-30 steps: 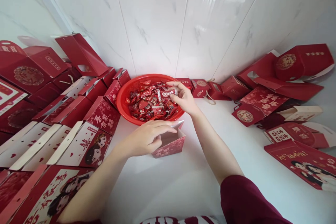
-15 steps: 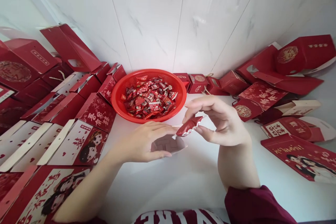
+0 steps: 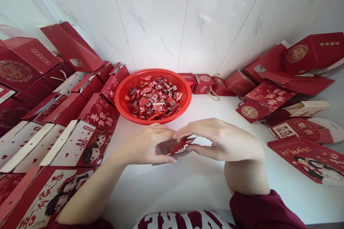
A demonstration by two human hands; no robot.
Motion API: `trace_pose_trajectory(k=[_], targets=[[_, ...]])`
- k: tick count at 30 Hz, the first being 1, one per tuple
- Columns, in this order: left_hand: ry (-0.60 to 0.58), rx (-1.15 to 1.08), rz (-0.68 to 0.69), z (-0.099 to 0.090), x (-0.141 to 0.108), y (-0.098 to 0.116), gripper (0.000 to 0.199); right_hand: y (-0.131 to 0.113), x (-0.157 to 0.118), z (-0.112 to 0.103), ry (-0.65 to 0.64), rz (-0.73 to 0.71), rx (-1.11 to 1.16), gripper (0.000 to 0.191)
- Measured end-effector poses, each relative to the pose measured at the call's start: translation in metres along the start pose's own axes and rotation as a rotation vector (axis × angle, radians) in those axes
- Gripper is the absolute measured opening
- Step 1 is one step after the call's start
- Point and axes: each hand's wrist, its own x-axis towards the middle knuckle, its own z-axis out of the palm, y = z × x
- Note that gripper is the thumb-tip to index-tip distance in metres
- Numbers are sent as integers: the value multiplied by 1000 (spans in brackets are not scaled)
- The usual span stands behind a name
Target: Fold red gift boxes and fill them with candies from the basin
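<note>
My left hand is wrapped round a small open box, its fingers on the far side and its thumb on the near side. A red candy packet is at the box's opening, partly inside it. The thumb and fingers of my right hand pinch the packet from the right. Just beyond both hands stands a red plastic basket with many red wrapped candies in it.
Red and white boxes stand in rows at the left. More red boxes and a flat printed box lie at the right. Small red boxes line the tiled wall behind the white table.
My right hand has moved left and down, bringing the red packet from above the box's right edge into its opening. My left hand keeps its hold on the box.
</note>
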Motion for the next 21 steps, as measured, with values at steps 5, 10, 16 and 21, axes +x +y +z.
trace_pose_trajectory(k=[5, 10, 16, 21], targets=[[-56, -20, -47, -4, 1, -1, 42, 3, -1, 4, -46, 94, -53, 30], [-67, -6, -62, -5, 1, 0, 43, 4, 0, 5, -43, 153, -89, 26], [-44, -40, -47, -6, 2, 2, 40, 2, 4, 8, -83, 169, -87, 15], [-57, -32, -57, -7, 1, 3, 43, 3, 6, 15, -119, 180, -124, 16]])
